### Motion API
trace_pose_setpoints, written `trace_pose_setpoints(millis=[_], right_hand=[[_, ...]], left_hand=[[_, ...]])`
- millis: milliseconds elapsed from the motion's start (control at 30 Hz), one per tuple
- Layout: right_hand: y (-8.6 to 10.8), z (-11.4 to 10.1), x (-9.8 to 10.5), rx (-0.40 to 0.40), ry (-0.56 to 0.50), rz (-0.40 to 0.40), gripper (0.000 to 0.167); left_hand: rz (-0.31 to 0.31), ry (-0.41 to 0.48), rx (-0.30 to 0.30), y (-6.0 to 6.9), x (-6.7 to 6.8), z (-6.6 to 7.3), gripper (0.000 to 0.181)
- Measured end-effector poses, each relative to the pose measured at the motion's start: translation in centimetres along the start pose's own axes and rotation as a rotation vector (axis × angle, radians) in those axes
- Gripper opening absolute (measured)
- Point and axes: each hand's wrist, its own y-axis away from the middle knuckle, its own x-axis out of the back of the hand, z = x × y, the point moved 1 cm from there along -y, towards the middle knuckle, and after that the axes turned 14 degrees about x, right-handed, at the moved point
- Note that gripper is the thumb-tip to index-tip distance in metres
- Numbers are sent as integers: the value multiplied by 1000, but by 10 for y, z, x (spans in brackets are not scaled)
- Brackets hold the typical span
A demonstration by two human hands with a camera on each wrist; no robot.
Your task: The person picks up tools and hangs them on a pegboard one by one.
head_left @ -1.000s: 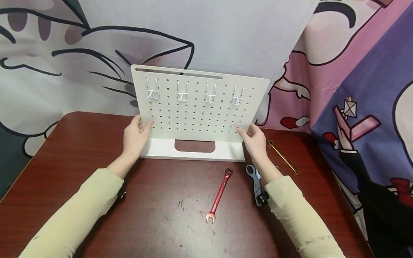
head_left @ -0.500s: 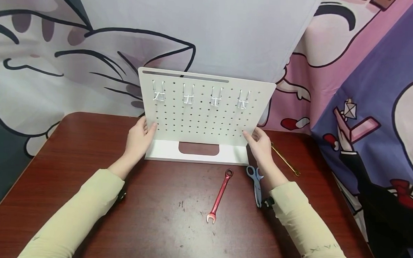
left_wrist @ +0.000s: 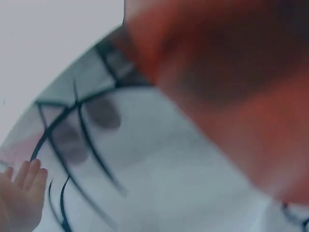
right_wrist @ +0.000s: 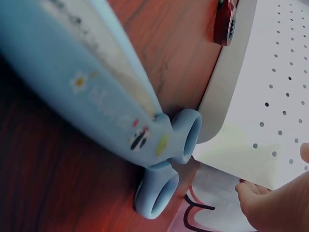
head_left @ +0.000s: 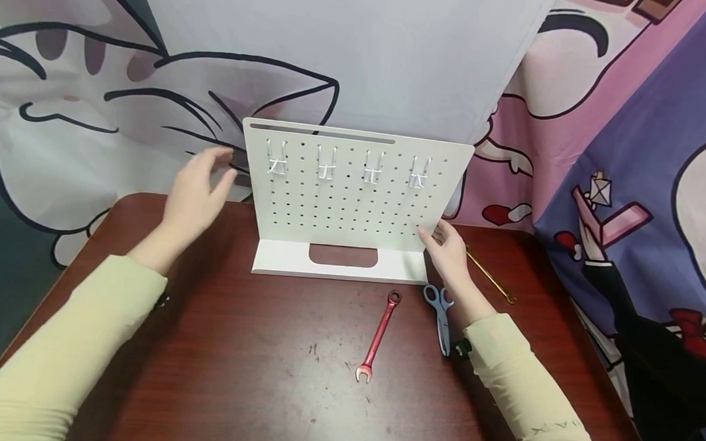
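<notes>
A white pegboard (head_left: 354, 200) stands on its flat base at the back of the table, leaning slightly back. Several white wire hooks (head_left: 325, 172) hang in a row near its top. My right hand (head_left: 449, 255) holds the board's lower right edge, thumb on the front and fingers behind, seen also in the right wrist view. Apart from the board's left edge, my left hand (head_left: 194, 192) is raised with relaxed fingers and nothing in it. Blue scissors (head_left: 440, 318) lie beside my right wrist. A red combination wrench (head_left: 378, 335) lies in front of the board.
A gold wrench (head_left: 489, 275) lies to the right, beyond my right forearm. The brown wooden table (head_left: 249, 375) has scuff marks at its middle. Printed cloth (head_left: 409, 57) hangs right behind the table.
The pegboard has shifted a little to the right. My left hand has let go of its left edge and moved up and left. My right hand stays on the right edge.
</notes>
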Motion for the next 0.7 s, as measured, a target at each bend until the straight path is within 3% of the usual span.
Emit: trace_pose_setpoints(millis=[167,300,400,533,700], right_hand=[[0,2,2,10,13,-4,64],[0,3,3,2,27,-12,64],[0,3,3,-7,23,-12,63],[1,0,2,-9,14,-17,63],[2,-4,0,2,13,-21,63]], left_hand=[[69,-80,-143,-19,23,30,39],[42,-183,-219,-32,30,56,40],[0,-248,-293,-41,28,71,39],[-33,-291,-382,-49,19,81,35],[-32,-281,-370,-53,7,82,33]])
